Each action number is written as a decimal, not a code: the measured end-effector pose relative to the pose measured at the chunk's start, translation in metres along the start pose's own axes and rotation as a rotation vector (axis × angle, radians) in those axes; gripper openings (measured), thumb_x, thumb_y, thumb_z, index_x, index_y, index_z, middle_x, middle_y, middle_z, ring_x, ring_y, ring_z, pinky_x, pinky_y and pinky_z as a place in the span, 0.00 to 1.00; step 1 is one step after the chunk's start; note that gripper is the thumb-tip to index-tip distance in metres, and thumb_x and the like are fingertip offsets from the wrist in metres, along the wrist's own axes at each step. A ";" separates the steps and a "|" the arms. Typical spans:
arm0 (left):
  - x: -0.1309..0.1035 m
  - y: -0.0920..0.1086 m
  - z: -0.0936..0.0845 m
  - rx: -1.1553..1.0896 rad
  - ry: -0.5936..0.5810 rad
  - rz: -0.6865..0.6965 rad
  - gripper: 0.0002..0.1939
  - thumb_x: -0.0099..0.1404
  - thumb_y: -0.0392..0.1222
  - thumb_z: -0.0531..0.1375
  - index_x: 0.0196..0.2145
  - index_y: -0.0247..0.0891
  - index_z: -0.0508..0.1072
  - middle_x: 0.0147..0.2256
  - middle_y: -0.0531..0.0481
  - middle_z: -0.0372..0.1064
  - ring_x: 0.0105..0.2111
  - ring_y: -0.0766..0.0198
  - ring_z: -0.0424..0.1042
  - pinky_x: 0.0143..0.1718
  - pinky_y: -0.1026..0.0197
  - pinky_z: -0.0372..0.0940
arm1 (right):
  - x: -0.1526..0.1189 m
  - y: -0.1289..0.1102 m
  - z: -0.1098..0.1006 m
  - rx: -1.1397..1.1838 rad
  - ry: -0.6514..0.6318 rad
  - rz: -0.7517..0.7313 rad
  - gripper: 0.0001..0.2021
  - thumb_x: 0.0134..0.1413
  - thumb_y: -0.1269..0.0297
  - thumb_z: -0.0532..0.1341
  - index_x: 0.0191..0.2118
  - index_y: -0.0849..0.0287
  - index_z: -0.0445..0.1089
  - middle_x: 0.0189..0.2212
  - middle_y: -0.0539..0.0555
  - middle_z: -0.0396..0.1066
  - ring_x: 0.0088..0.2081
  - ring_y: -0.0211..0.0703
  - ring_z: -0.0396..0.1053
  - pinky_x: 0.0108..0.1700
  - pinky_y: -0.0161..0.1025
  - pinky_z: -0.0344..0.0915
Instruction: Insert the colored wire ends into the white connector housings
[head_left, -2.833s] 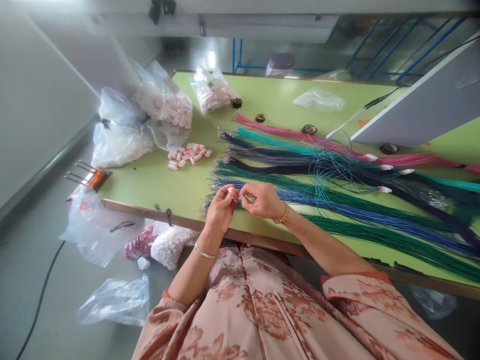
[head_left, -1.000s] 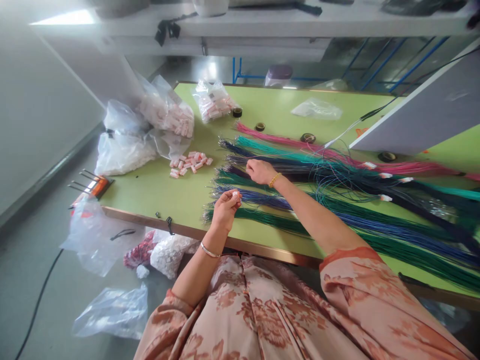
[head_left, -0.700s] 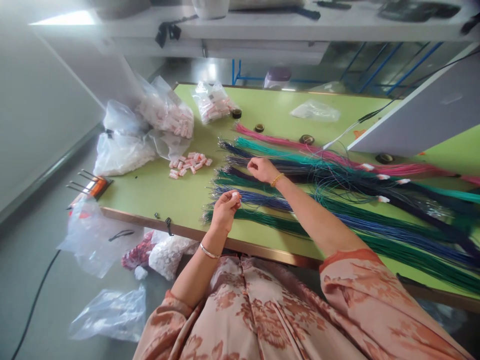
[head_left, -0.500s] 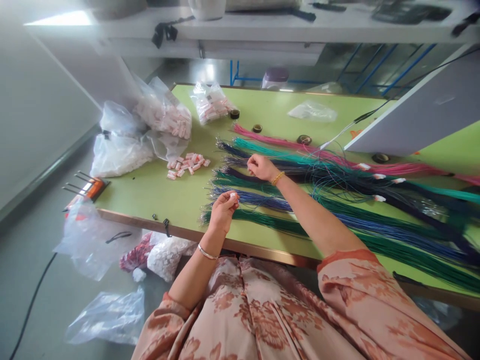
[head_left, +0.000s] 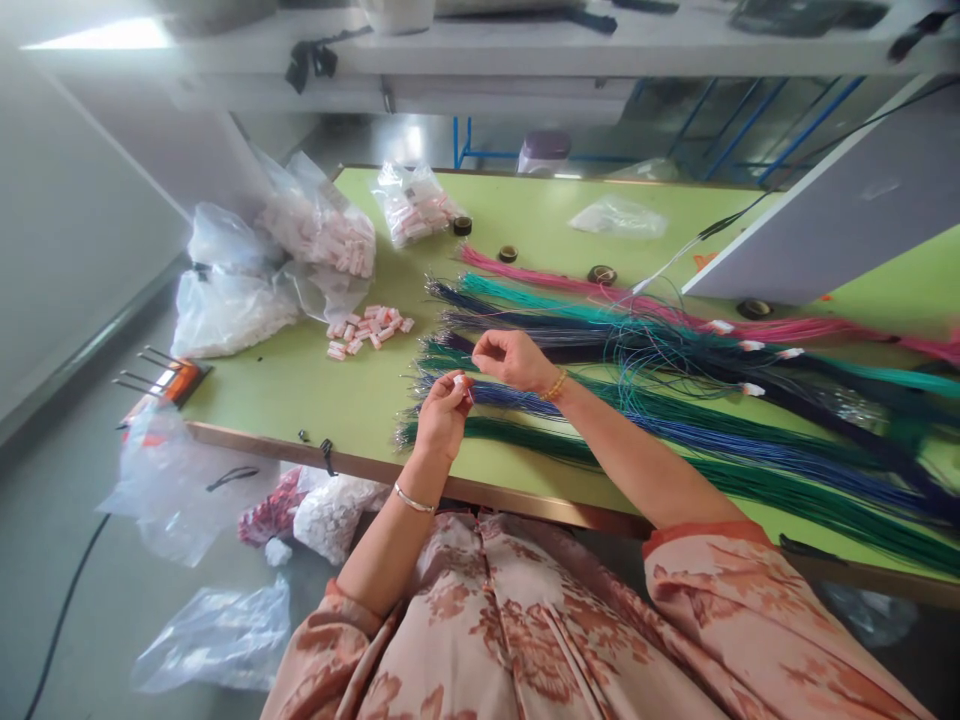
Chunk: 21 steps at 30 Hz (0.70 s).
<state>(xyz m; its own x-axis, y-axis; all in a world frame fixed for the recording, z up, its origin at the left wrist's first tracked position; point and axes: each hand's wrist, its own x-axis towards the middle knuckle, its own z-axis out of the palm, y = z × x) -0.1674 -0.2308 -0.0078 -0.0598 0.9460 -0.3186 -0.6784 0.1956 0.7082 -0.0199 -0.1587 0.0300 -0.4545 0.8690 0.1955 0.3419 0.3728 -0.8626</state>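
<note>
My left hand [head_left: 441, 412] pinches a small white plastic connector [head_left: 460, 381] between thumb and fingers, above the near ends of the wires. Just right of it and slightly higher is my right hand [head_left: 516, 360], its thumb and forefinger closed together; whatever lies between them is too fine to make out. Under both hands run long bundles of wire: green wires [head_left: 525, 436], blue wires [head_left: 517, 398], dark wires [head_left: 577, 340], turquoise wires [head_left: 517, 294] and pink wires [head_left: 540, 270]. Their metal-tipped ends point left. Several white connectors [head_left: 751, 346] sit on wires at the right.
A loose pile of pink-and-white connectors [head_left: 367, 330] lies left of the wires. Behind it stand plastic bags of connectors [head_left: 322, 235]. Black tape rolls [head_left: 602, 274] lie along the back. An orange pronged holder [head_left: 176, 380] is at the table's left corner. Upright panels [head_left: 817, 210] flank the table.
My right hand has come down and left from the dark wires, closer to the connector. My left hand still grips the connector, slightly higher. The whole view has shifted a little.
</note>
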 end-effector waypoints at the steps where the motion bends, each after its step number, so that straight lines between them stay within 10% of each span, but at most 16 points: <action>1: 0.001 0.000 0.001 -0.009 -0.007 -0.003 0.11 0.53 0.35 0.69 0.34 0.36 0.73 0.32 0.52 0.70 0.29 0.73 0.66 0.33 0.67 0.62 | -0.006 0.000 0.001 -0.005 -0.002 0.005 0.09 0.49 0.60 0.60 0.30 0.62 0.69 0.24 0.50 0.70 0.25 0.34 0.62 0.30 0.32 0.60; 21: 0.002 -0.003 0.007 0.003 -0.043 -0.009 0.12 0.53 0.35 0.69 0.35 0.37 0.74 0.34 0.52 0.72 0.32 0.72 0.70 0.36 0.67 0.63 | -0.032 -0.001 0.006 -0.317 0.033 0.000 0.06 0.46 0.63 0.59 0.24 0.59 0.68 0.22 0.50 0.71 0.24 0.34 0.60 0.29 0.32 0.54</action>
<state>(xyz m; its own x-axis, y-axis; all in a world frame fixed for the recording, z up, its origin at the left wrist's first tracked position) -0.1597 -0.2281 -0.0061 -0.0224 0.9545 -0.2974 -0.6762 0.2047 0.7077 -0.0104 -0.1888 0.0216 -0.4294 0.8771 0.2150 0.5836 0.4512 -0.6752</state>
